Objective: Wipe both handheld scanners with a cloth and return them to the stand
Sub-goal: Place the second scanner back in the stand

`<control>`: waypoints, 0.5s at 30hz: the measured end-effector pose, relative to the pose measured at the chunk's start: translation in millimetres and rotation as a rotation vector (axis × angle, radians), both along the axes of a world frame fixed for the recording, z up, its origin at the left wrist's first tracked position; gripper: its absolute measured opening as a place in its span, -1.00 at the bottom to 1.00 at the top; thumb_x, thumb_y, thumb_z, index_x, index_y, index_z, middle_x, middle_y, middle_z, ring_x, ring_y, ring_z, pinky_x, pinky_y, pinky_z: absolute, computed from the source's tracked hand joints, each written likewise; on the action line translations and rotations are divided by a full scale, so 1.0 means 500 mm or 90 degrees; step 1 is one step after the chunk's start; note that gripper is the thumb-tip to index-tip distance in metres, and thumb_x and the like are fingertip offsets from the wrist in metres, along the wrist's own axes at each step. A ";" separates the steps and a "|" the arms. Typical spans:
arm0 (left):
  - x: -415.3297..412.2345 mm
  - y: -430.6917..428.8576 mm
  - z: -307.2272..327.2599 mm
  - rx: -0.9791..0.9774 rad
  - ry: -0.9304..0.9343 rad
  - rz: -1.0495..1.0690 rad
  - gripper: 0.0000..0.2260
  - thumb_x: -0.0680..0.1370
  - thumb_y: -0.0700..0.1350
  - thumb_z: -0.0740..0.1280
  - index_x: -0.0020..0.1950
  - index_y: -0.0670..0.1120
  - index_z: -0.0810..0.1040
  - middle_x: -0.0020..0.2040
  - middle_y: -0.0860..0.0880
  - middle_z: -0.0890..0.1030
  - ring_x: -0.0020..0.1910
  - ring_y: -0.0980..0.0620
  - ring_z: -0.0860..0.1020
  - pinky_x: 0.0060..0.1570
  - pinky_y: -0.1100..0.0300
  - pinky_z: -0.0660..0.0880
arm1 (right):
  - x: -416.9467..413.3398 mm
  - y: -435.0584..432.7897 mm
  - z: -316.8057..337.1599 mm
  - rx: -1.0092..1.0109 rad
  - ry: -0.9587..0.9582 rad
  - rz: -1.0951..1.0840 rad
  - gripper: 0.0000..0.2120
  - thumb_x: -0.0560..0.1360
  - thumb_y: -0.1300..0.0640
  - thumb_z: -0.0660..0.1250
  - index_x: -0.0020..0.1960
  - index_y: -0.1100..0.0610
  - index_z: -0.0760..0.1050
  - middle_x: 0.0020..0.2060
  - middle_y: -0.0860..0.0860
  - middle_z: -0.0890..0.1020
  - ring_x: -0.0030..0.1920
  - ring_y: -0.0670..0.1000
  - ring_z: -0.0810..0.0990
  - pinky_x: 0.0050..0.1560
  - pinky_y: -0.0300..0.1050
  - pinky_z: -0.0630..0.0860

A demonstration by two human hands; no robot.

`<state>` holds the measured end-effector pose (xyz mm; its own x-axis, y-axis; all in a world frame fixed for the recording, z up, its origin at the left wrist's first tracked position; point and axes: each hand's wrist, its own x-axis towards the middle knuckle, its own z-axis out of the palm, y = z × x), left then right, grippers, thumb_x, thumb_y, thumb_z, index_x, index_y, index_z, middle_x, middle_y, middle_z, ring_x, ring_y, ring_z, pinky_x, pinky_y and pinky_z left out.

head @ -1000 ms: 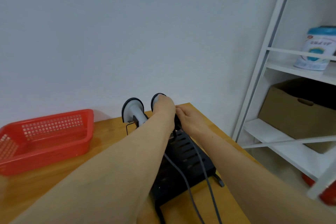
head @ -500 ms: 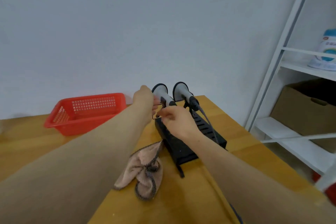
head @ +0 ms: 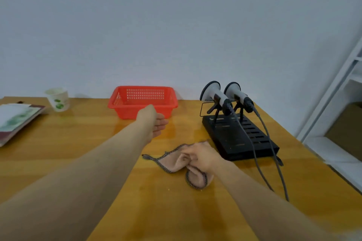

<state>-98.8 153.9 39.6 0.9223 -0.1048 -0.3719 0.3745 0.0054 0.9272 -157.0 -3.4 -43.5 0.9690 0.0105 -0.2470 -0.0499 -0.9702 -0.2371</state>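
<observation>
Two grey and black handheld scanners, the left scanner (head: 215,95) and the right scanner (head: 238,93), sit side by side on the black stand (head: 239,139) at the right of the wooden table, their grey cables (head: 262,154) trailing toward me. A pinkish cloth (head: 176,159) with a dark checked border lies crumpled in front of the stand. My right hand (head: 201,155) grips the cloth's right part on the table. My left hand (head: 154,123) hovers with relaxed fingers in front of the red basket, holding nothing.
A red plastic basket (head: 143,101) stands at the back middle of the table (head: 78,143). A paper cup (head: 57,99) and a booklet (head: 17,119) lie at the far left. A white shelf frame (head: 337,92) with a cardboard box (head: 346,129) rises at the right.
Both hands left the scanners on the stand. My right hand came down and took hold of the cloth; my left hand drew away to the left. The view swung left.
</observation>
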 end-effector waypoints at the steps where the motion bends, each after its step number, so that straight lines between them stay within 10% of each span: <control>1: 0.000 0.013 -0.002 -0.001 0.002 0.007 -0.56 0.65 0.00 -0.04 0.14 -0.26 0.50 -0.16 -0.15 0.59 -0.02 -0.13 0.53 0.03 0.04 0.43 | -0.001 0.009 0.004 0.003 -0.013 -0.005 -0.67 0.54 0.19 0.17 0.20 -0.12 0.50 0.12 0.08 0.57 0.12 0.15 0.52 0.08 0.04 0.49; 11: 0.027 0.094 -0.007 0.015 0.002 -0.013 -0.63 0.59 0.08 0.14 0.14 -0.16 0.55 0.02 -0.13 0.59 0.05 -0.12 0.53 0.02 0.01 0.46 | 0.059 0.088 0.137 0.453 -0.187 -0.182 -0.82 0.58 0.24 0.15 0.08 0.09 0.49 -0.11 0.02 0.56 -0.10 0.01 0.55 -0.29 -0.18 0.51; 15: 0.055 0.113 0.025 -0.007 -0.064 -0.154 -0.69 0.47 0.04 0.34 0.16 -0.06 0.57 0.13 -0.08 0.60 0.09 -0.08 0.56 0.02 0.02 0.52 | 0.117 0.110 0.206 0.598 -0.235 -0.193 -0.85 0.53 0.28 0.23 -0.01 0.07 0.51 -0.08 0.08 0.61 -0.08 0.07 0.60 -0.13 -0.02 0.58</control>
